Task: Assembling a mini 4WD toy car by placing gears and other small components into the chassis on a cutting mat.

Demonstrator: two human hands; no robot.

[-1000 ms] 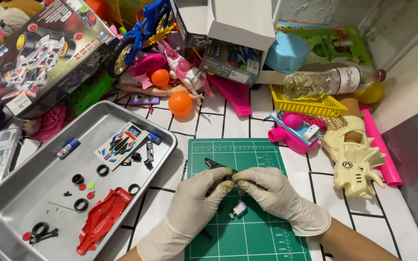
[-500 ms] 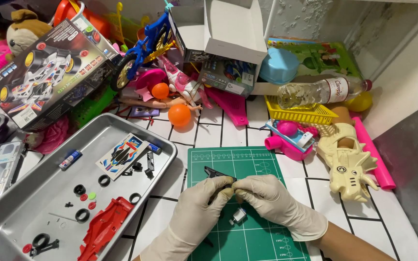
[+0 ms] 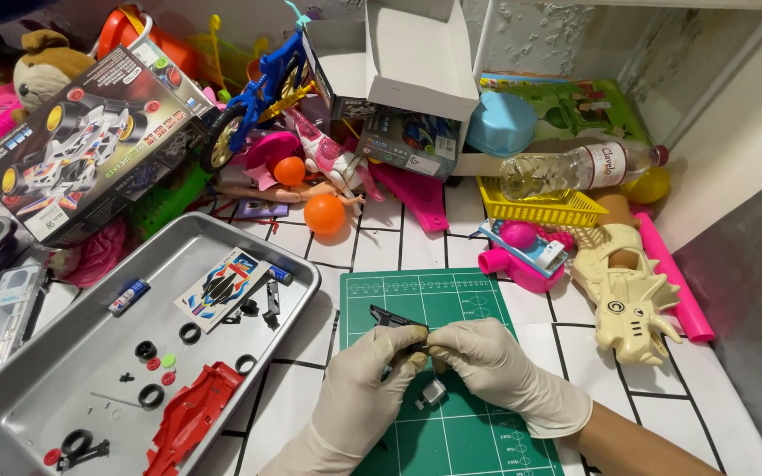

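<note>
Both gloved hands meet fingertip to fingertip over the green cutting mat [image 3: 460, 300], left hand [image 3: 370, 381] and right hand [image 3: 485, 363] pinching 1 small black part [image 3: 396, 319] between them, a small grey motor [image 3: 432, 393] lying just below the grip.

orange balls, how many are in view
2. One orange ball lies among the toys under the blue toy bike; the bigger one sits just beyond the metal tray. Clutter may hide others.
</note>
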